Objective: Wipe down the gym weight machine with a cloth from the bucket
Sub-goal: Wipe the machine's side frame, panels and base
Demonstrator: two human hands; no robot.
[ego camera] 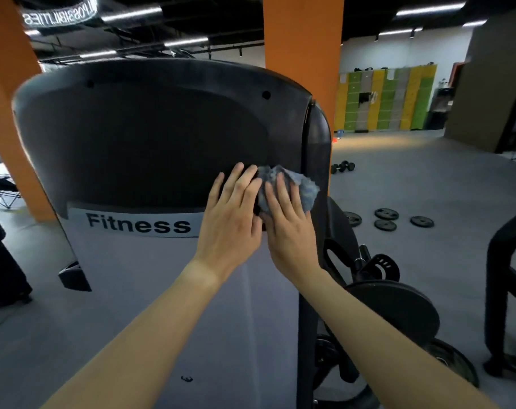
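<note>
Straight-fingered, the right grip point(289, 225) pressed the cloth point(302, 187) against the black shroud point(147, 137), which spread toward ten o'clock; left grip point(233, 219) flat alongside.

Both our arms reach forward, bare. Left forearm point(150, 320) rises from the lower left, right forearm point(383, 340) from the lower right, and they converge toward the wrists. Left hand point(231, 222): back toward us, 4 fingers point(239, 178) straight, slightly spread, pointing up. Right hand point(290, 231): just beside the left, edges overlapping, its straight fingers point(283, 190) pressing flat on the cloth point(305, 187).
</note>
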